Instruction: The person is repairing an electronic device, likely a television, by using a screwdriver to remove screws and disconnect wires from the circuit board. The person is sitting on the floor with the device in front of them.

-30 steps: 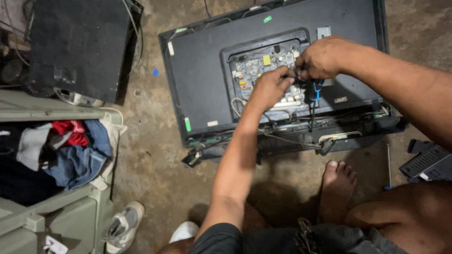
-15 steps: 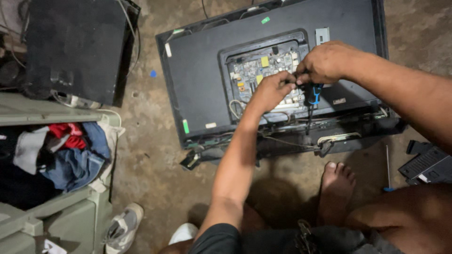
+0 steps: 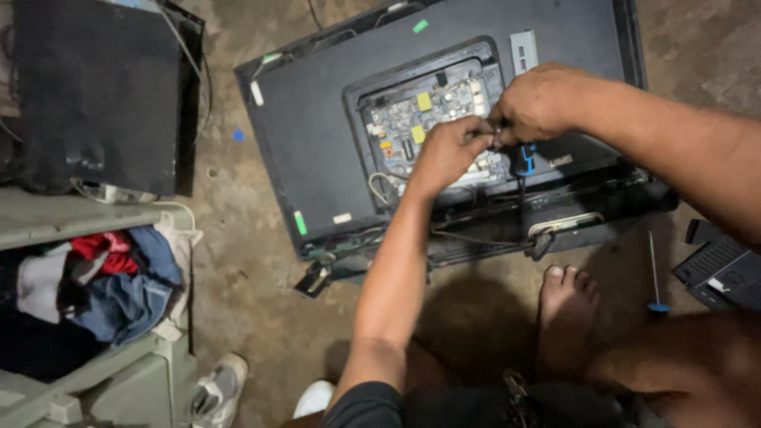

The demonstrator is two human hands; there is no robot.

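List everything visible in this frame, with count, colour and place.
television: one, black, lying back-up on the floor, rear panel open
circuit board: one, green-grey, in the open panel
second black panel: one, top left
bin: one, pale green, left, holding clothes in red, blue and white
shoes: two, white, bottom
screwdriver: one, blue-handled, on the floor at right
bare foot: one, bottom centre
left hand: at the board
right hand: touching the left, over a blue-handled tool

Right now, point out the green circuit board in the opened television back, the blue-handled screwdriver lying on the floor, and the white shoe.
green circuit board [image 3: 412, 119], head view, on its left half.
blue-handled screwdriver [image 3: 653, 269], head view, mid-shaft.
white shoe [image 3: 218, 388], head view, on its upper.
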